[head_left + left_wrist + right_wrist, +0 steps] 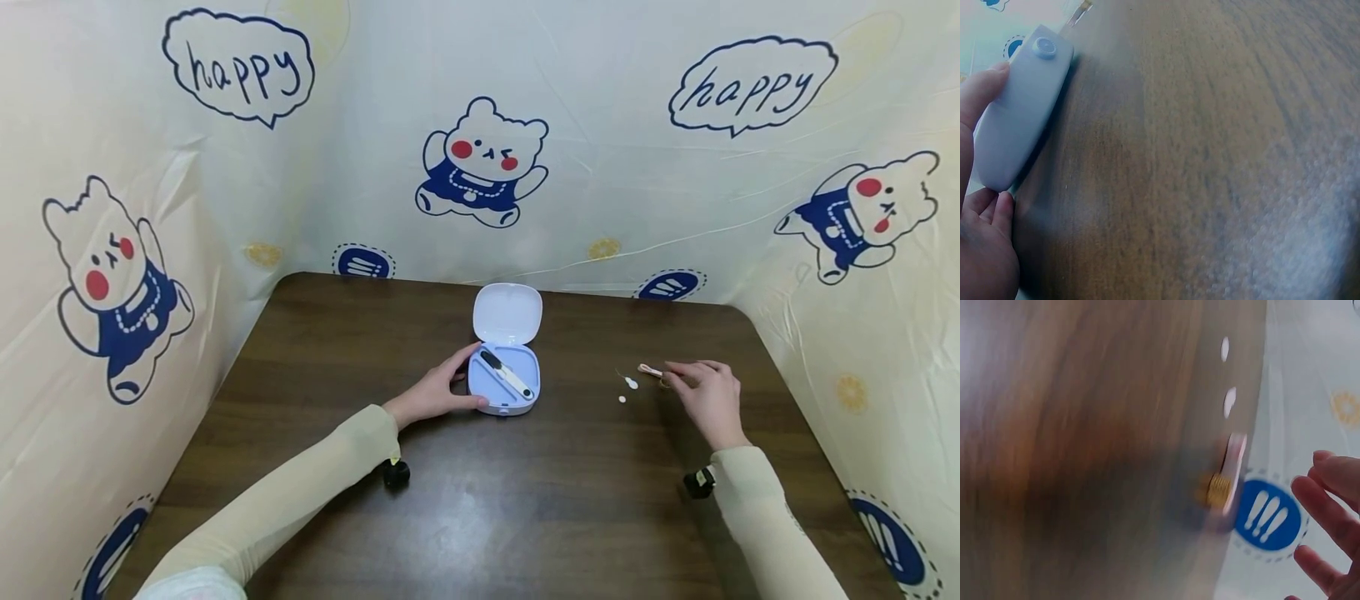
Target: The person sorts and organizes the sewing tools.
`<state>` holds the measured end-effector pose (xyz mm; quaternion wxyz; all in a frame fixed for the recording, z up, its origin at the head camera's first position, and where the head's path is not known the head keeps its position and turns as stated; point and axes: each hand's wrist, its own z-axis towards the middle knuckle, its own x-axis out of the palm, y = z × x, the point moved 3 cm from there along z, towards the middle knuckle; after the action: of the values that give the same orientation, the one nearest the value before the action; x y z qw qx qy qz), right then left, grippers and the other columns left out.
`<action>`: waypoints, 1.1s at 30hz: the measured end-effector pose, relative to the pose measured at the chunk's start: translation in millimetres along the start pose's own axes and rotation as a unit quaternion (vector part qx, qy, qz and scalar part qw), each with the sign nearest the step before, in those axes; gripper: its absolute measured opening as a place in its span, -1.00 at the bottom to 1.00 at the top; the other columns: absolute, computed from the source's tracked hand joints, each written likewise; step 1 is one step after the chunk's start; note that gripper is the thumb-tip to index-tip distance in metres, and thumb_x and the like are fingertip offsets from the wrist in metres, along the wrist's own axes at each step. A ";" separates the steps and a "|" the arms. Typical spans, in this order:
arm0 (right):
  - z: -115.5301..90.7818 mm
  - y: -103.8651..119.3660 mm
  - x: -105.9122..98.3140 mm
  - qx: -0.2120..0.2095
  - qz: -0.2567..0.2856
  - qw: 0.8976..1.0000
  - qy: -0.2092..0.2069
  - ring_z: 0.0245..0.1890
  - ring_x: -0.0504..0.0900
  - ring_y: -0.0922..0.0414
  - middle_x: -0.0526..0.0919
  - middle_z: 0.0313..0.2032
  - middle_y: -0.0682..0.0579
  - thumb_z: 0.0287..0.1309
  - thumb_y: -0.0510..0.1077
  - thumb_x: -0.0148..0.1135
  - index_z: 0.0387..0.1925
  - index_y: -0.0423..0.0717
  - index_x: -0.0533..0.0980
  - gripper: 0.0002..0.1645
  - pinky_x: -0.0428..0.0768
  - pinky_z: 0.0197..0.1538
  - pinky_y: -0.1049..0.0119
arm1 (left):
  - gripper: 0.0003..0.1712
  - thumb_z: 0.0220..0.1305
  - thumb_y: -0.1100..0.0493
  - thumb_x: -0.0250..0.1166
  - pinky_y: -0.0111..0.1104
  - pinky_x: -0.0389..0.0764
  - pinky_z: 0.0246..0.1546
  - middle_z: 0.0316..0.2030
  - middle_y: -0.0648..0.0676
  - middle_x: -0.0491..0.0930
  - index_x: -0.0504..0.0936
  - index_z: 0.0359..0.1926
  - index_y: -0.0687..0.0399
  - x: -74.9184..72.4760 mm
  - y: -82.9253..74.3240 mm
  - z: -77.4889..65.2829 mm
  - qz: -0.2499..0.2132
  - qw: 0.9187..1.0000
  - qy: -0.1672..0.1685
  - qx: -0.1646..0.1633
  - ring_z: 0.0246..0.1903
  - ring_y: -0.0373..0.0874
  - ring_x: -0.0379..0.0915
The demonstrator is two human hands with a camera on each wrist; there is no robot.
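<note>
A light-blue box [503, 403] stands on the table with its whitish lid [507, 313] raised. Across its tray lies a slim black-and-white tool [512, 377]. My left hand [437, 392] grips the box's left side, thumb at the near corner and fingers at the far one; its smooth wall and round clasp [1044, 47] show in the left wrist view. My right hand [707, 398] hovers over a small pale pinkish strip [649, 370] with a gold coil [1219, 490] beside it. In the right wrist view the fingers [1329, 519] are spread apart from the strip, holding nothing.
A white needle threader [632, 383] with a thin wire loop and a small white button [622, 399] lie left of the strip. A pale printed cloth [600, 183] surrounds the brown wooden table [465, 517] at the back and sides.
</note>
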<state>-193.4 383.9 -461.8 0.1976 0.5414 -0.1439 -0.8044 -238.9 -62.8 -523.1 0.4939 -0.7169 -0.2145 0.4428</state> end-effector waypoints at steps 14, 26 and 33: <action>10.0 -42.4 1.5 0.015 -0.022 0.996 0.088 0.30 0.31 -0.48 0.75 -0.04 -0.30 0.28 -0.24 0.43 0.02 -0.23 0.73 -0.71 0.09 0.18 -0.55 | 0.18 0.24 -0.11 0.55 -0.08 0.28 0.49 0.64 0.03 0.01 -0.01 0.67 -0.28 -1.4 -0.1 1.3 0.002 1.000 0.001 0.003 0.55 0.02 0.09; 15.4 -52.6 15.2 -0.006 -0.055 0.993 0.107 0.04 0.59 -0.39 0.79 -0.12 -0.26 0.25 -0.21 0.45 -0.04 -0.15 0.78 -0.75 0.36 -0.03 -0.46 | 0.16 0.25 -0.09 0.54 -0.09 0.28 0.50 0.64 0.02 0.01 -0.01 0.67 -0.29 -1.0 -0.7 0.0 0.001 1.000 0.004 0.002 0.55 0.02 0.11; 22.0 -54.5 10.0 0.031 -0.030 0.989 0.141 0.08 0.61 -0.41 0.73 0.01 -0.34 0.38 -0.17 0.33 0.04 -0.18 0.74 -0.72 0.41 0.03 -0.45 | 0.17 0.25 -0.09 0.54 -0.10 0.28 0.50 0.64 0.00 0.01 -0.02 0.67 -0.30 -1.6 -0.6 -0.1 0.000 1.000 0.007 0.002 0.55 0.00 0.10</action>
<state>-226.0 427.5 -486.1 0.1750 0.6596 -0.1227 -0.7206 -239.5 -63.8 -522.0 0.4969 -0.7190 -0.2105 0.4379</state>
